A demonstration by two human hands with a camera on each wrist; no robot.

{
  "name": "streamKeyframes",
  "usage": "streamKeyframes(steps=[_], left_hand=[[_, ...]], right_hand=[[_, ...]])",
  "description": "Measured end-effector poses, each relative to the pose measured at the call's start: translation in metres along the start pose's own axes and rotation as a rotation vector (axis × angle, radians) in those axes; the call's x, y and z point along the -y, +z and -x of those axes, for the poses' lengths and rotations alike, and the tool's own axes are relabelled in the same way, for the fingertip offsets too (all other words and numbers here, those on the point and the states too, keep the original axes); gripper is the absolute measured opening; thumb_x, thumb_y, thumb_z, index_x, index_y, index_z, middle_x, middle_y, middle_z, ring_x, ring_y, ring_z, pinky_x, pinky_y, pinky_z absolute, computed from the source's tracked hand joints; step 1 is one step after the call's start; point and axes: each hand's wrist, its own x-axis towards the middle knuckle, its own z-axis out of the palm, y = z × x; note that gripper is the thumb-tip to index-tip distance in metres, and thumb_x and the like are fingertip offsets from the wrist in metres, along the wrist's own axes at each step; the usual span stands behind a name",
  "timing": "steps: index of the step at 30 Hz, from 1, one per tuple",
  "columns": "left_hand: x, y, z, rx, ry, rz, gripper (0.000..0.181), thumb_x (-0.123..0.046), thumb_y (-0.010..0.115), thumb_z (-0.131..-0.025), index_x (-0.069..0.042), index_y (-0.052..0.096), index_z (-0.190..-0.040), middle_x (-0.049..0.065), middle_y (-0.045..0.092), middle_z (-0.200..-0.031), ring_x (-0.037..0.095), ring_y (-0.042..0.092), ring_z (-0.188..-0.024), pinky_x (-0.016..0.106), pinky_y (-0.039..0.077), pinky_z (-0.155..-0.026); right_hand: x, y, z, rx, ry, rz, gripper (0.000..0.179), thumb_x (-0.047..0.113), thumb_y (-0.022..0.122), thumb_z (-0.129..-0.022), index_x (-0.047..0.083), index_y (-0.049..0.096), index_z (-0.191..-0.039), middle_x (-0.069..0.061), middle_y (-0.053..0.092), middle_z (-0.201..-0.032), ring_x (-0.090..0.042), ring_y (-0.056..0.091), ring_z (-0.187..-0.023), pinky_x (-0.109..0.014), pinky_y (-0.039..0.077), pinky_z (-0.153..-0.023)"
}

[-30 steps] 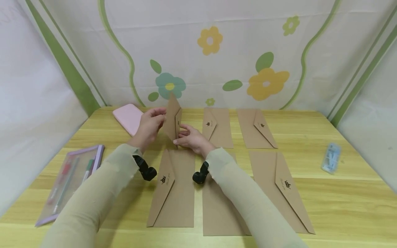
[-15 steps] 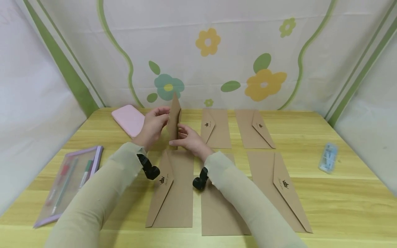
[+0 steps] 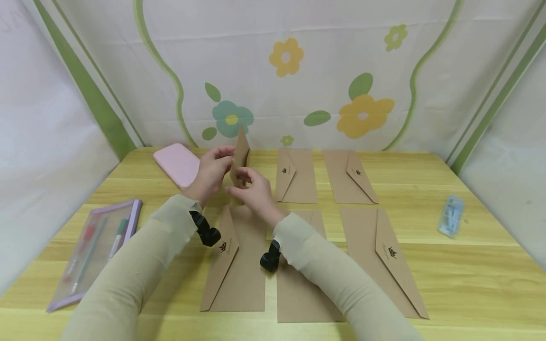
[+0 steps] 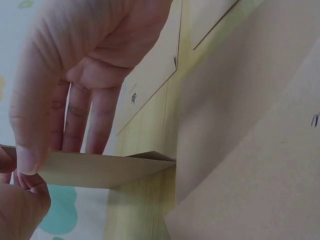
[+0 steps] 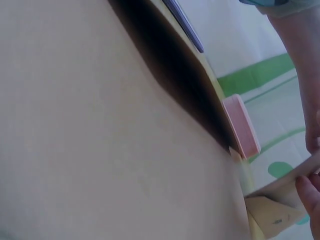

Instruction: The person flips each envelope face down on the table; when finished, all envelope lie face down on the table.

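Observation:
A brown kraft envelope [image 3: 241, 154] stands upright, almost edge-on to the head view, above the left row of envelopes. My left hand [image 3: 209, 173] grips its left side, with the fingertips partly hidden behind it. My right hand [image 3: 258, 192] pinches its near edge with thumb and fingers. In the left wrist view, the right thumb [image 4: 27, 160] lies on one side of the upright envelope [image 4: 90, 170], the other fingers beyond it. Just below the hands, a brown envelope [image 3: 249, 265] with a crown print lies flat.
More flat envelopes lie at right, including a front one [image 3: 367, 246] and a back one [image 3: 345, 175]. A pink flat case [image 3: 177, 163] lies at back left. A purple-edged clear pouch [image 3: 134, 222] holds pens. A small light-blue case [image 3: 451, 217] lies at right.
The upright envelope has turned more edge-on and shifted slightly right. My right hand has moved from its lower near edge up and left along it. The left hand has shifted slightly right.

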Motion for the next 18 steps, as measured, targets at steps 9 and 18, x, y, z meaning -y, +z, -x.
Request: streamKeyframes(steps=[9,18], left_hand=[[0.003,0.006,-0.001,-0.012,0.024,-0.015,0.032,0.004,0.048,-0.089,0.004,0.051,-0.120,-0.002,0.050,-0.096,0.010,0.047,-0.091,0.025,0.042,-0.087],[0.002,0.011,0.000,-0.029,0.016,0.028,0.038,0.007,0.047,-0.083,0.007,0.050,-0.121,0.003,0.051,-0.102,0.012,0.048,-0.090,0.029,0.043,-0.090]], right_hand=[[-0.002,0.005,0.003,-0.083,-0.054,0.026,0.035,0.004,0.066,-0.082,0.006,0.059,-0.115,-0.007,0.060,-0.117,-0.019,0.055,-0.109,-0.030,0.048,-0.091],[-0.001,0.008,0.007,-0.177,-0.124,0.115,0.022,0.000,0.062,-0.083,0.002,0.063,-0.105,-0.009,0.065,-0.106,-0.019,0.060,-0.099,-0.020,0.050,-0.083]])
